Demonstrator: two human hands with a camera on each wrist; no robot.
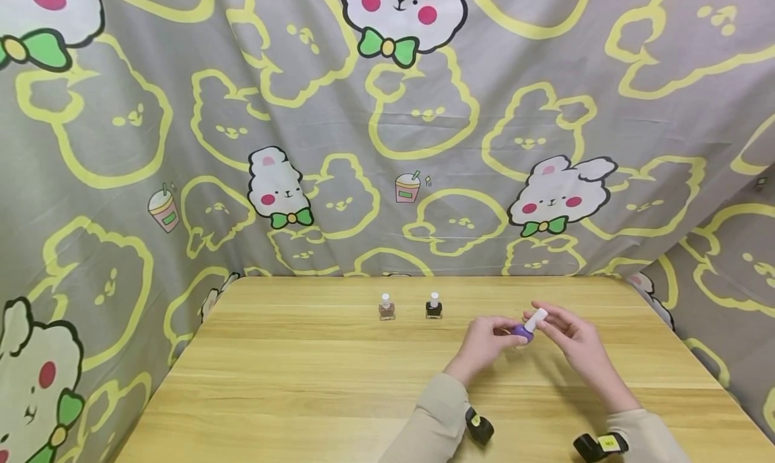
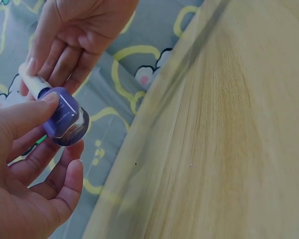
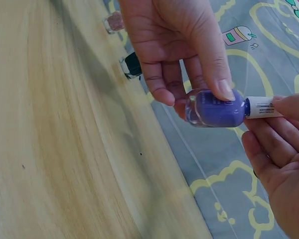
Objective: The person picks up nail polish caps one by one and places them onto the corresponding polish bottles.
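Note:
A purple nail polish bottle (image 3: 219,110) with a white cap (image 3: 263,107) is held tilted above the right part of the table. My left hand (image 1: 484,345) grips the glass body between thumb and fingers. On the cap, the thumb and fingers of my right hand (image 1: 572,338) pinch from the other side. The left wrist view shows the purple bottle (image 2: 65,117) close up, its clear base turned toward the camera. In the right wrist view, a narrow dark neck shows between cap and body.
Near the table's (image 1: 290,375) back edge stand a brownish-pink nail polish bottle (image 1: 387,309) and a black one (image 1: 434,308), both upright with white caps. A patterned grey curtain (image 1: 327,126) hangs behind and along the sides.

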